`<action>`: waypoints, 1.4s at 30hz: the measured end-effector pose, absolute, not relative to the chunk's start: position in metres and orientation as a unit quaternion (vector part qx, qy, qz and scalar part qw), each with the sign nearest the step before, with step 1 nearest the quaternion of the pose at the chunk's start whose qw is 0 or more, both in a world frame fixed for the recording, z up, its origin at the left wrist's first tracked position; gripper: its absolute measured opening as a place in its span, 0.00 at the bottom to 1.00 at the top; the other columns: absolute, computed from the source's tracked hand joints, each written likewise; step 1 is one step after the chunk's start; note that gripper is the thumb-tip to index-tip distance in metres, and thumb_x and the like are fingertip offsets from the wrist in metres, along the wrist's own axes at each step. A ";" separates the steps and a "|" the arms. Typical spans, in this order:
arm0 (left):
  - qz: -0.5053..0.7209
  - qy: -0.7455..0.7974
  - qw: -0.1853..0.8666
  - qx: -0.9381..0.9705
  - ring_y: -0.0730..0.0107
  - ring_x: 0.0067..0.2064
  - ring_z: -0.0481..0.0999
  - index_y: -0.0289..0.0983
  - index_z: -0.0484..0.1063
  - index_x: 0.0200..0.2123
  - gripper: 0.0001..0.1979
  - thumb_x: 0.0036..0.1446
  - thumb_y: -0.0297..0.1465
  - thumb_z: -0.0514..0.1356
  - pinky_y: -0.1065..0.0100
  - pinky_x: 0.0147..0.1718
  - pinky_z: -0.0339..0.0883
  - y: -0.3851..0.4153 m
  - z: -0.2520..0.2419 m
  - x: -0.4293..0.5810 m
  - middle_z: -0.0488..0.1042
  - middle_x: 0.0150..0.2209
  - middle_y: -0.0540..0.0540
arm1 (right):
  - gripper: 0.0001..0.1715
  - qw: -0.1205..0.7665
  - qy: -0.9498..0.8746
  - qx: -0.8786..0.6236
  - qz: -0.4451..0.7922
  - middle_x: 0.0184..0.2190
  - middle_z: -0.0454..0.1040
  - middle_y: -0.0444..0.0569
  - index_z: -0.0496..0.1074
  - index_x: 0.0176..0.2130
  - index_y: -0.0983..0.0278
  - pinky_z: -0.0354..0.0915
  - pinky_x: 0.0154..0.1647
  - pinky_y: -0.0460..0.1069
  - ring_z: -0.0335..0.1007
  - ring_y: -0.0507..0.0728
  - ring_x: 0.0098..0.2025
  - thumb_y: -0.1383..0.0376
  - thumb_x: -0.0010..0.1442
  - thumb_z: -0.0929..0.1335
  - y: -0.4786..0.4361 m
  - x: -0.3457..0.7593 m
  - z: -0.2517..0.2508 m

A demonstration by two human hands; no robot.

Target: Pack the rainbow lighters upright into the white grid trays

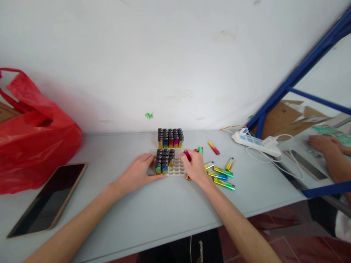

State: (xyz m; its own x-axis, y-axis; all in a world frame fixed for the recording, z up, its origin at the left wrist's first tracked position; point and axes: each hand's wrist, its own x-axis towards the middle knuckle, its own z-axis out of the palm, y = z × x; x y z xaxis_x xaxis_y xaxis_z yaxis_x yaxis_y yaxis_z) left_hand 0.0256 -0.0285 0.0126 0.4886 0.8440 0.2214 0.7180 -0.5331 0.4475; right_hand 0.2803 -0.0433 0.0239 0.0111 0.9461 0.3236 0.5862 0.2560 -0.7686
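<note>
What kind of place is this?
Probably a small workshop or packing room: a right hand holds a red lighter at a part-filled lighter tray on a plain worktable, loose lighters lie nearby, and blue metal racking holds cardboard.

**Two bare arms converge at mid-scene**

Both forearms reach in from the near edge, angling toward each other. The left hand [136,174] lies palm-down with its fingers loosely extended. The right hand [195,168], just right of it, has its fingers curled in a pinch.
</note>
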 end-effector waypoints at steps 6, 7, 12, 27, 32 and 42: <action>0.200 0.459 0.147 0.853 0.49 0.43 0.80 0.41 0.73 0.39 0.28 0.56 0.61 0.68 0.53 0.46 0.75 -0.028 0.011 0.024 0.80 0.40 0.43 | 0.19 0.409 -0.683 -0.574 0.193 0.23 0.69 0.41 0.67 0.34 0.58 0.56 0.33 0.50 0.65 0.57 0.27 0.51 0.74 0.64 -0.047 0.282 0.027; 0.200 0.459 0.147 0.853 0.49 0.43 0.80 0.41 0.73 0.39 0.28 0.56 0.61 0.68 0.53 0.45 0.75 -0.028 0.011 0.024 0.79 0.40 0.43 | 0.18 0.409 -0.688 -0.566 0.196 0.25 0.71 0.42 0.69 0.38 0.58 0.58 0.34 0.50 0.67 0.57 0.28 0.50 0.76 0.64 -0.048 0.283 0.028; 0.204 0.461 0.149 0.850 0.51 0.41 0.79 0.40 0.74 0.39 0.28 0.56 0.59 0.69 0.54 0.45 0.74 -0.030 0.013 0.026 0.79 0.40 0.42 | 0.16 0.385 -0.766 -0.482 0.179 0.39 0.79 0.50 0.72 0.47 0.60 0.66 0.45 0.53 0.75 0.60 0.41 0.54 0.79 0.61 -0.049 0.296 0.035; 0.192 0.455 0.152 0.856 0.50 0.43 0.79 0.39 0.75 0.42 0.28 0.58 0.57 0.70 0.54 0.47 0.74 -0.034 0.018 0.027 0.79 0.41 0.41 | 0.15 0.317 -0.831 -0.397 0.226 0.46 0.85 0.52 0.80 0.50 0.59 0.73 0.50 0.55 0.81 0.61 0.45 0.55 0.77 0.67 -0.056 0.305 0.039; 0.191 0.452 0.149 0.858 0.50 0.44 0.79 0.39 0.74 0.42 0.26 0.58 0.56 0.70 0.54 0.47 0.73 -0.034 0.017 0.027 0.79 0.42 0.42 | 0.14 0.272 -0.851 -0.413 0.178 0.44 0.85 0.52 0.80 0.47 0.59 0.69 0.46 0.52 0.81 0.60 0.42 0.54 0.76 0.69 -0.053 0.295 0.035; 0.191 0.458 0.151 0.855 0.49 0.43 0.80 0.40 0.75 0.41 0.30 0.56 0.62 0.67 0.54 0.47 0.74 -0.026 0.011 0.025 0.80 0.42 0.41 | 0.24 0.323 -0.761 -0.542 0.151 0.33 0.81 0.49 0.78 0.38 0.62 0.66 0.39 0.50 0.76 0.57 0.34 0.50 0.78 0.65 -0.079 0.350 0.045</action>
State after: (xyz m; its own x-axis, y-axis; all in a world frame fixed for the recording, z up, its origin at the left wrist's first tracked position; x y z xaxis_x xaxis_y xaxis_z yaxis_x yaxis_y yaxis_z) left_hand 0.0254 -0.0258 0.0114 0.5078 0.8406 0.1883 0.7257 -0.5352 0.4323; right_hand 0.3499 -0.0788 0.0449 -0.2030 0.9226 0.3280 0.7278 0.3663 -0.5798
